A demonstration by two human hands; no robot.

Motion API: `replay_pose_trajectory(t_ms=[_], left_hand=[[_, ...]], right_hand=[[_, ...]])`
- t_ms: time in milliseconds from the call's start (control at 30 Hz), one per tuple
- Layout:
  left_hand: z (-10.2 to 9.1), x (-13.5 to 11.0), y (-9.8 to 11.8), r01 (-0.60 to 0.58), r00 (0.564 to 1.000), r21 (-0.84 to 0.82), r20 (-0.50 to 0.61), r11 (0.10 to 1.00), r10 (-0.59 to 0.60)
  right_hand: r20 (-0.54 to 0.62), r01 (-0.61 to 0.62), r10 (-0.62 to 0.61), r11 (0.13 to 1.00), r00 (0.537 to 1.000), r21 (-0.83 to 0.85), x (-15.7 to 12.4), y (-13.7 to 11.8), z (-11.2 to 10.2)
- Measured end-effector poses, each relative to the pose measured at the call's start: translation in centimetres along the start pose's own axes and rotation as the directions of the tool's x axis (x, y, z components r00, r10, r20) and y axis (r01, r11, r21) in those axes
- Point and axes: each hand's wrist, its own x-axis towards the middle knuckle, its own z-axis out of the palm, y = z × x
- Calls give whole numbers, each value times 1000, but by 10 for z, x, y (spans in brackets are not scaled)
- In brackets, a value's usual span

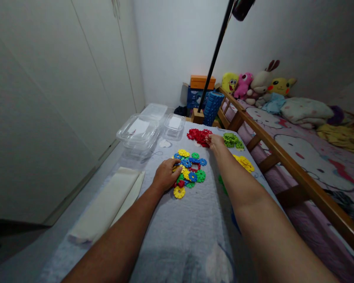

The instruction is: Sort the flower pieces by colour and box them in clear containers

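My left hand curls on the mixed pile, right hand at the one-o'clock reds, seemingly colour-grouped; whether either pinches, I can't tell.

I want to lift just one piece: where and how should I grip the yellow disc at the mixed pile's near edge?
Probably pinch the yellow disc by its near rim, coming from above and the near side: it seems to lie flat, that rim clear of the mixed pile.
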Motion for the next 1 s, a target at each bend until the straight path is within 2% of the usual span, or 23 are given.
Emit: replay_pose_trajectory(t_ms=[167,333,467,600,667,700,767,833,900,1000], left_hand=[[1,0,-1,0,1000,-8,-7,1000,0],[1,1,-2,-12,999,-3,-41,1000,12],[2,3,-5,-11,997,18,-75,1000,12],[2,2,-6,1,998,28,-56,1000,1],[3,2,-6,8,999,37,-52,999,-6],[3,2,-6,11,998,41,-54,999,-9],[3,2,-6,15,998,47,-61,999,-12],[4,2,-6,20,997,58,-70,998,-16],[4,2,-6,31,996,70,-84,997,-25],[4,2,-7,54,993,77,-107,996,-45]], right_hand=[[17,6,-6,1000,1000,23,-5,2,0],[106,63,-62,998,992,-3,-21,2,-12],[196,113,-92,989,976,-94,-37,0,-29],[327,178,-89,951,941,-254,-58,-3,-50],[479,306,-60,837,876,-455,-72,-2,-59],[562,408,-32,721,827,-559,-79,0,-62],[675,609,23,410,738,-679,-93,6,-67],[708,696,22,164,706,-699,-106,14,-67],[702,701,-7,40,713,-712,-116,24,-65],[709,709,-26,11,705,-705,-124,35,-59]])
